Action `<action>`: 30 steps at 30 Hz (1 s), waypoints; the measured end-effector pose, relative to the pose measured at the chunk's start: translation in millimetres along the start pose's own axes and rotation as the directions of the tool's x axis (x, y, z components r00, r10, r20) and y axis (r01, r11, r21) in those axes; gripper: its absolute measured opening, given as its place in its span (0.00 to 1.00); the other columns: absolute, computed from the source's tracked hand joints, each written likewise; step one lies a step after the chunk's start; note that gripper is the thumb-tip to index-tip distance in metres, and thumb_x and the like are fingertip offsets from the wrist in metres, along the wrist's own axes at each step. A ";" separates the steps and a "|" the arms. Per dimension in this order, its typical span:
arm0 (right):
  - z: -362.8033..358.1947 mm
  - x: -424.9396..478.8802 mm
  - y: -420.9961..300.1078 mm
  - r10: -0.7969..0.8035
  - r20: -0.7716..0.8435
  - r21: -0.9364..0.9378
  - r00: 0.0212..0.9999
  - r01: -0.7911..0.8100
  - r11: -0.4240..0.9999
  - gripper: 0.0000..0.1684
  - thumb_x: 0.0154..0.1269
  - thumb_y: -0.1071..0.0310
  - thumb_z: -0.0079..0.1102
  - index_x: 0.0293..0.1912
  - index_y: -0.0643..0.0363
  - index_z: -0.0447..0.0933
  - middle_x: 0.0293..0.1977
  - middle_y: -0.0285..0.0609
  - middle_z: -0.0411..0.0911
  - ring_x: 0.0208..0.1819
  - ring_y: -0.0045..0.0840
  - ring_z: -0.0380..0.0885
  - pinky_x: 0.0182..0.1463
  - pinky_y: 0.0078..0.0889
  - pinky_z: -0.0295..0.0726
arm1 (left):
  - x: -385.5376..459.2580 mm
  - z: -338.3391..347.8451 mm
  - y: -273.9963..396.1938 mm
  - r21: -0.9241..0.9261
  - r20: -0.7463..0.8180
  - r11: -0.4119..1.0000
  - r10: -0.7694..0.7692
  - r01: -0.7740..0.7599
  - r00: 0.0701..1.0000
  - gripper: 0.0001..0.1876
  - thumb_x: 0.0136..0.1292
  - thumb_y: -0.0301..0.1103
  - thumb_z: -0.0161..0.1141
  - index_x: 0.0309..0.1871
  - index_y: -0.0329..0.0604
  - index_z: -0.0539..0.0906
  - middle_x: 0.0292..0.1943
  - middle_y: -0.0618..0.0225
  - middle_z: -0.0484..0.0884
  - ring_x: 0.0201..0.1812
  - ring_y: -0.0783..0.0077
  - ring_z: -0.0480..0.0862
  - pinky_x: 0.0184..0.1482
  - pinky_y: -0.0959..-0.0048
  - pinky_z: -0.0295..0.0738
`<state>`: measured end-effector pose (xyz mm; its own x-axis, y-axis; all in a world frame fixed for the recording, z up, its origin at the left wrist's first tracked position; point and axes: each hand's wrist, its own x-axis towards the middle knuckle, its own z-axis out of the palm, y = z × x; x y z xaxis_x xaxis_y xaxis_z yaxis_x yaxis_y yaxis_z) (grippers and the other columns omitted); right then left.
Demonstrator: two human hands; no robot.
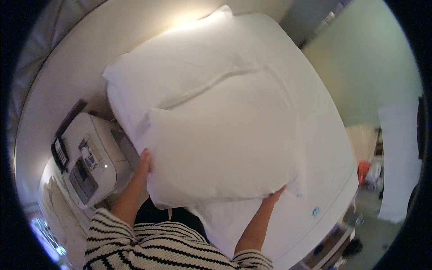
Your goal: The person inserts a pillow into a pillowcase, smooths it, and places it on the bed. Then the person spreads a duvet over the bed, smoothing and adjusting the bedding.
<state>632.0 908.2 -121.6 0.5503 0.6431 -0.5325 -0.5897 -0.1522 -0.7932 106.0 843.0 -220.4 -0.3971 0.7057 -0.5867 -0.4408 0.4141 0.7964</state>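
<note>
A plump white pillow (222,145) is held in front of me over the bed. My left hand (145,160) grips its left side, with the thumb showing and the other fingers hidden. At its lower right corner, my right hand (275,195) holds the edge, its fingers mostly tucked underneath. Behind it, a second white pillow (179,71) lies at the head of the bed. White sheeting (317,152) covers the mattress and bears small blue marks near the right edge.
Left of the bed stands a white nightstand (104,152) with a black telephone (60,153) and small items on top. Pale fabric (60,202) hangs at lower left. Beyond the bed's right side are a red object (363,172), a white hanging cloth (398,162) and an open drawer or shelf (334,246).
</note>
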 end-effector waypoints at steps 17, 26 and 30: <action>27.9 -35.0 -29.5 -0.117 0.194 0.192 0.974 0.079 0.978 0.22 0.58 0.62 0.36 0.49 0.63 0.66 0.47 0.45 0.70 0.49 0.39 0.68 0.51 0.43 0.69 | -103.5 143.3 202.0 -0.258 0.124 0.933 -0.227 0.252 0.966 0.31 0.46 0.36 0.66 0.50 0.31 0.63 0.45 0.57 0.72 0.45 0.64 0.73 0.44 0.64 0.72; 194.7 -33.9 -24.7 -0.091 0.282 0.201 0.955 0.034 0.979 0.22 0.58 0.62 0.37 0.49 0.65 0.66 0.47 0.46 0.70 0.49 0.37 0.69 0.51 0.42 0.70 | -33.1 65.1 305.1 -0.284 0.054 0.954 0.119 -0.099 0.992 0.25 0.49 0.29 0.61 0.52 0.37 0.66 0.47 0.61 0.72 0.46 0.66 0.73 0.45 0.67 0.71; 307.5 -1.3 -24.0 -0.064 0.393 0.224 0.917 -0.028 0.974 0.22 0.57 0.63 0.37 0.48 0.66 0.66 0.46 0.47 0.70 0.49 0.37 0.69 0.50 0.42 0.70 | 15.3 39.8 331.0 -0.375 -0.169 0.888 0.218 -0.268 0.961 0.25 0.53 0.31 0.57 0.54 0.35 0.64 0.48 0.59 0.71 0.46 0.65 0.73 0.46 0.67 0.70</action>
<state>463.6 1141.8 -11.0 0.3104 0.8944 -0.3219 -0.7220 0.0016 -0.6919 -14.0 1013.7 40.0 -0.6141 0.6714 -0.4148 -0.5869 -0.0371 0.8088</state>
